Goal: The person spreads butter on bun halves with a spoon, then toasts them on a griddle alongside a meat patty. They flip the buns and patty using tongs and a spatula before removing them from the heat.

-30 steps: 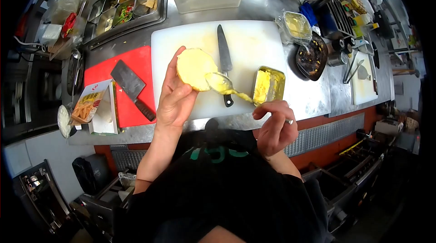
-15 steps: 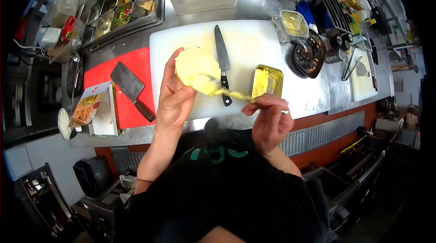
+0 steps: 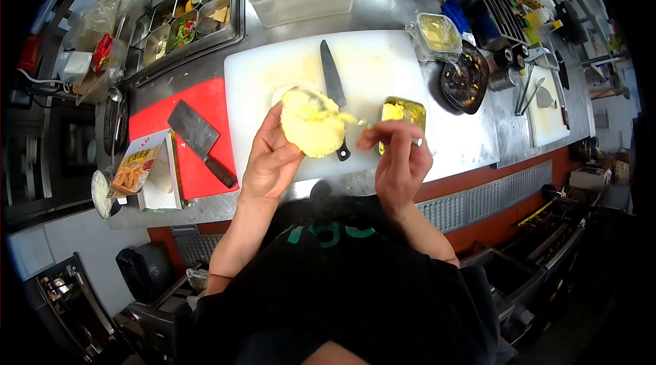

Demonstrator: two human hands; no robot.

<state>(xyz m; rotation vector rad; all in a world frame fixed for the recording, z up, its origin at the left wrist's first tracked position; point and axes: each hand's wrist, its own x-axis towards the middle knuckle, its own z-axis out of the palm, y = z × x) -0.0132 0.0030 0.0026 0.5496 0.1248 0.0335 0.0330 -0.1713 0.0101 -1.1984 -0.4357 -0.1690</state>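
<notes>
My left hand (image 3: 270, 165) is closed on a round, flat bread piece (image 3: 312, 131) coated in yellow spread. A second pale round edge shows behind its upper left. In my right hand (image 3: 402, 160) is a spoon-like utensil (image 3: 352, 119), blurred, its yellow-smeared end against the top of the bread. Behind the right hand stands a small metal tin (image 3: 420, 109) of yellow spread, partly hidden. The knife (image 3: 331, 75) lies on the white cutting board (image 3: 260, 85), its handle partly covered by the bread.
A cleaver (image 3: 193, 129) lies on the red board (image 3: 154, 109) beside a printed box (image 3: 140, 167). At the back are a tray of metal containers (image 3: 239, 20) and a plastic tub (image 3: 304, 6). Right of the board sit a wrapped container (image 3: 437, 34) and dark dish (image 3: 471, 88).
The bread has moved right and slightly down with my left hand and is tilted differently. My right hand has moved slightly left and up, with the utensil now at the bread's upper part.
</notes>
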